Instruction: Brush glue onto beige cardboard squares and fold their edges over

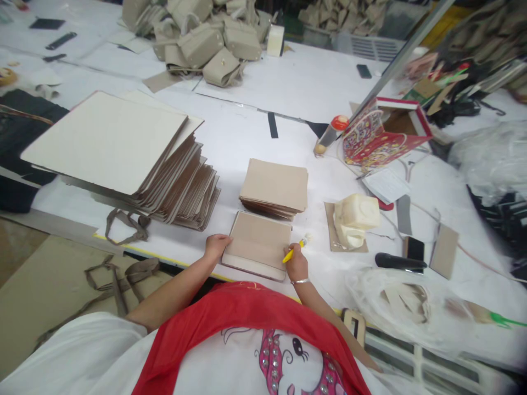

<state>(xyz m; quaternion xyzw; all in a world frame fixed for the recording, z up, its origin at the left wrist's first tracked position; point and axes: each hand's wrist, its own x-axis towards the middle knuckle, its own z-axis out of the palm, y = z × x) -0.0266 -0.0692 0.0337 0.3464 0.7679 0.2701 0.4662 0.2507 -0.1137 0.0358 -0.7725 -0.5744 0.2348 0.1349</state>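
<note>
In front of me on the white table lies a flat beige panel (pixel 259 238) with a pale strip along its near side and a dark edge. My left hand (pixel 217 247) grips its left edge between thumb and fingers. At the panel's right edge my right hand (pixel 297 266) is closed around a slim yellow pen (pixel 289 255), slanted with its yellow end toward the panel. Just behind the panel sits a stack of beige sheets (pixel 274 185). To the left rises a taller, uneven stack of large pale boards (pixel 111 140).
A cream plastic container (pixel 357 213) stands on a board at right. Behind it are a red patterned paper bag (pixel 385 134) and an orange-capped bottle (pixel 331 134). A black-handled tool (pixel 399 262) and plastic bag (pixel 403 302) lie nearer. Beige bags (pixel 206 41) pile up at the back.
</note>
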